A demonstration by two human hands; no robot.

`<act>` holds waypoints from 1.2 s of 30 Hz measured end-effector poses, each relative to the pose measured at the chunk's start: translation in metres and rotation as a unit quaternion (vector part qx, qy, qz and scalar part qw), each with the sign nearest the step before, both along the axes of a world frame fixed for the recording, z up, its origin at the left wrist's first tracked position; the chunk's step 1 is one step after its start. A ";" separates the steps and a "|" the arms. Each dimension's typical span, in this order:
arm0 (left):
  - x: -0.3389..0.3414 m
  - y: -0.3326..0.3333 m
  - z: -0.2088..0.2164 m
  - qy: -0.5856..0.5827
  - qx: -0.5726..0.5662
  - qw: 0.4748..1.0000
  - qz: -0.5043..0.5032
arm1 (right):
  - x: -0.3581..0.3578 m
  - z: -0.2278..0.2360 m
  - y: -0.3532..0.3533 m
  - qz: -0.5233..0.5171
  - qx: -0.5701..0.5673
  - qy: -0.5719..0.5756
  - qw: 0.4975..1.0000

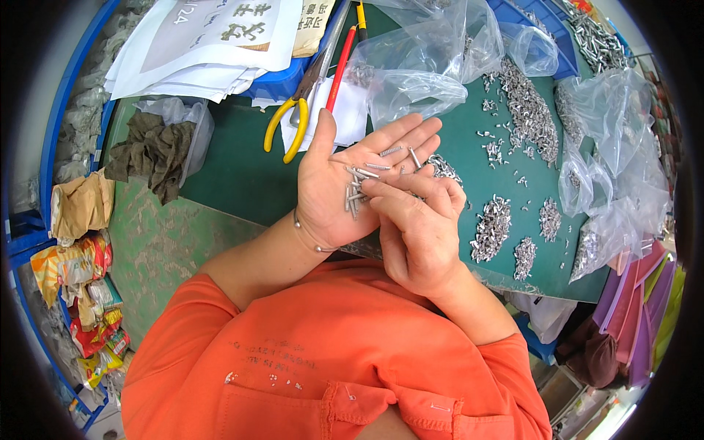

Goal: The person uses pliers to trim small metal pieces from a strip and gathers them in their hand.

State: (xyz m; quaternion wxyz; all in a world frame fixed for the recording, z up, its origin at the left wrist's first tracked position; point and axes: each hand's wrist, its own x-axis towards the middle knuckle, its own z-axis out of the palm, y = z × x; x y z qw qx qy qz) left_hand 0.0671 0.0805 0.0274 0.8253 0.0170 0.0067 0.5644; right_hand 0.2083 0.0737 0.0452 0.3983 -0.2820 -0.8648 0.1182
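Palm up, my left hand (328,187) lies open above the front of the green table, its fingers stretched out and thumb apart. A small heap of thin metal springs (353,193) rests on its palm; some look like plain pins. One loose spring (391,151) lies across the fingers. My right hand (422,231) is closed over the palm's right side, thumb and fingertips pinched together at the heap. What sits between those fingertips is too small and hidden to make out. Behind the right hand, a pile of small metal parts (444,170) is partly covered.
Several piles of small metal parts (491,229) lie on the green table (238,158) to the right. Clear plastic bags (418,92) spread behind. Yellow-handled scissors (293,125), a red pencil (342,70) and papers (213,51) lie far left. A dark cloth (152,150) drapes over a plastic tub (199,136).
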 end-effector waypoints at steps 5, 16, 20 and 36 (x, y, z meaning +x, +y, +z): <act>0.000 0.000 0.002 -0.005 -0.019 1.000 0.005 | 0.007 0.004 0.007 -0.044 -0.017 0.018 0.999; 0.000 0.000 0.001 -0.017 -0.027 0.999 0.002 | 0.009 0.003 0.012 -0.095 0.005 0.009 0.995; 0.001 0.000 0.000 -0.014 -0.012 1.000 0.005 | 0.007 -0.001 0.008 -0.106 -0.024 0.013 0.994; 0.000 0.000 0.000 -0.007 -0.021 1.000 0.011 | 0.002 -0.002 0.004 -0.021 -0.072 0.094 0.993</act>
